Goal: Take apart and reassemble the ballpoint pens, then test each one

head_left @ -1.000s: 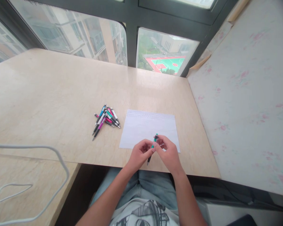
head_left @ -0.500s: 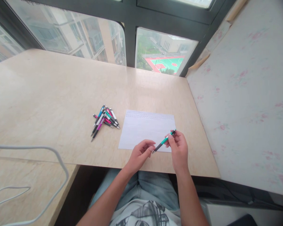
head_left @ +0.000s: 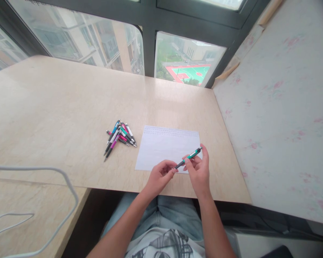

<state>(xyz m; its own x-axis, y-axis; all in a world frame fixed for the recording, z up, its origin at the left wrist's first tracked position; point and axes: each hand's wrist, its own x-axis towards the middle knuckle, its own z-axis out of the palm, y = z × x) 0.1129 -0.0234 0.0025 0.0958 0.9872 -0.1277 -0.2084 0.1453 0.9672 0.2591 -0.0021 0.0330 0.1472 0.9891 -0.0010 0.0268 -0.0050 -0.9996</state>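
Observation:
A green ballpoint pen (head_left: 193,154) with a black grip slants above the lower right part of a white sheet of paper (head_left: 164,150). My right hand (head_left: 200,170) is closed on its green barrel, one finger reaching up to the clicker end. At the tip end, my left hand (head_left: 162,175) has its thumb and fingers pinched at the pen's point. Rows of small handwriting run along the paper's top edge. Left of the sheet, several pens (head_left: 120,138) in purple, blue, pink, green and white lie in a loose pile.
The beige tabletop (head_left: 70,107) runs back to the dark window frame (head_left: 149,50). A floral-papered wall (head_left: 280,118) bounds the right side. A white cable (head_left: 67,179) loops over the lower left, where a second table surface (head_left: 37,204) meets the first.
My right hand has shifted left and slid down the barrel, a finger now at the clicker end. The pen's tip has risen slightly into my left hand's pinch.

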